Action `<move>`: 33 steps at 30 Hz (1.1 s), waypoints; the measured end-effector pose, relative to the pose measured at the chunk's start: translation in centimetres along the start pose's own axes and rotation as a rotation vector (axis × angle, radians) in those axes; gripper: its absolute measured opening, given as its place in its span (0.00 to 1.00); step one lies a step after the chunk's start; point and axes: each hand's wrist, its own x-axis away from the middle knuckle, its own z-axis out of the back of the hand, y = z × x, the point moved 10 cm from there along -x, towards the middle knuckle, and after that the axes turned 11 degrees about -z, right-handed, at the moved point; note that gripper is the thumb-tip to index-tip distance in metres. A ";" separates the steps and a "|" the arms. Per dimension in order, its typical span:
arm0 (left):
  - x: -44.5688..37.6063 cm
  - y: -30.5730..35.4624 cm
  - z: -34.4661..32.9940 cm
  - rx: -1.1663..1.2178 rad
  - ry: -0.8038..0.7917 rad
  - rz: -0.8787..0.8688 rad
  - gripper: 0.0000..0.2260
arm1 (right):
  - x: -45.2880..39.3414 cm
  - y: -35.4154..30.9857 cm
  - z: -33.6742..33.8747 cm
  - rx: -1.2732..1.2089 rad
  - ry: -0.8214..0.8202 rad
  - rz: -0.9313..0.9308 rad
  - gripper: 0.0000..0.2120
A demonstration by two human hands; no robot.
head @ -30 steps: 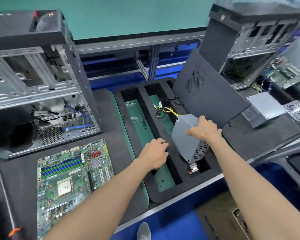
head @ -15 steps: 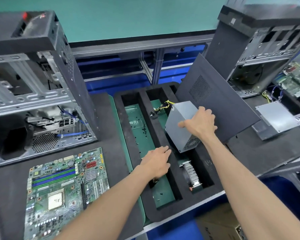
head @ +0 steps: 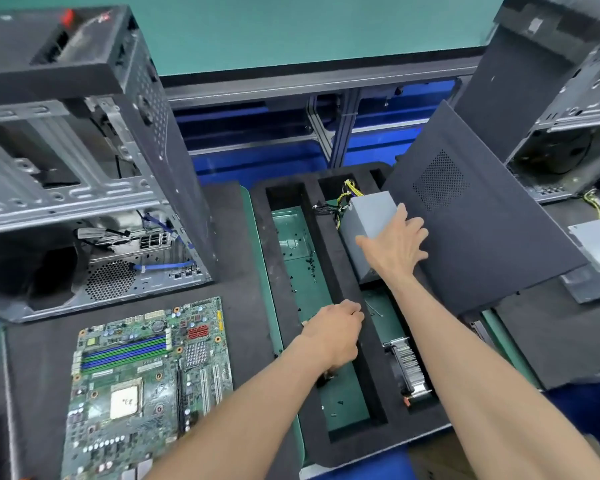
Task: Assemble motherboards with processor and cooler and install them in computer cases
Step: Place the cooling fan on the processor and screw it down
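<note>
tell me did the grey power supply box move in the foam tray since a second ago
Yes: the power supply moved toward the far end of the foam tray, uncovering the cooler.

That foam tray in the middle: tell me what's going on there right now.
A person works bare-handed over the black foam tray. The right hand lies open on the grey power supply in the tray's right slot. The left hand is curled at the divider by the screw slot. The cooler lies in the tray; the motherboard waits beside the open case.
</note>
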 end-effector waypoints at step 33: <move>0.8 -0.2 -0.1 0.036 -0.015 0.006 0.30 | 5.6 14.8 -4.1 0.333 -0.561 0.097 0.25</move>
